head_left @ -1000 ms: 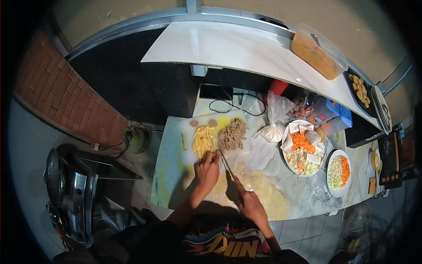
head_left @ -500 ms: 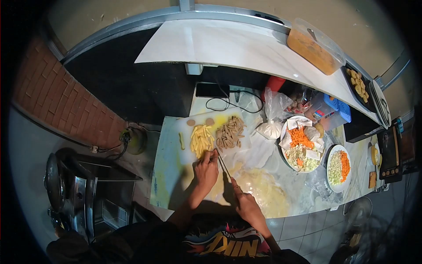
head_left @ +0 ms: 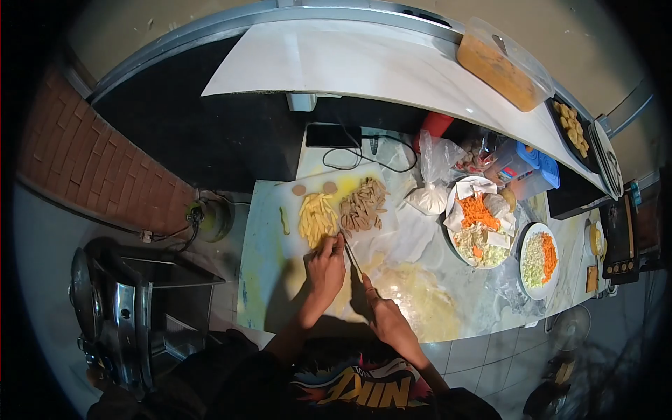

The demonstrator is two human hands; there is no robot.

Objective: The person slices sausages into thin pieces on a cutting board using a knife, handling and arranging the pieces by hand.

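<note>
A knife (head_left: 353, 257) slants across the front edge of a white and yellow cutting board (head_left: 389, 221). My right hand (head_left: 389, 318) grips its handle, forefinger stretched toward the blade. Beside the blade tip, my left hand (head_left: 327, 269) has its fingers bent and pressed together at the board's edge; whatever they hold is hidden. Just beyond that hand lies a heap of pale yellow strips (head_left: 317, 217). To its right is a pile of grey-brown strips (head_left: 364, 204). Two round brown slices (head_left: 299, 190) and a single greenish strip (head_left: 284, 220) are also on the board.
On the right stand a plate of shredded carrot and chopped vegetables (head_left: 483, 241) and another plate of diced vegetables (head_left: 539, 260). A bag of white powder (head_left: 427, 201), a phone (head_left: 334, 136) and cable sit behind. A plastic tub (head_left: 500, 66) rests on the raised shelf (head_left: 336, 59).
The camera view has shifted slightly, so the whole scene sits a little differently. Both hands and the knife keep nearly the same place at the board's front edge.
</note>
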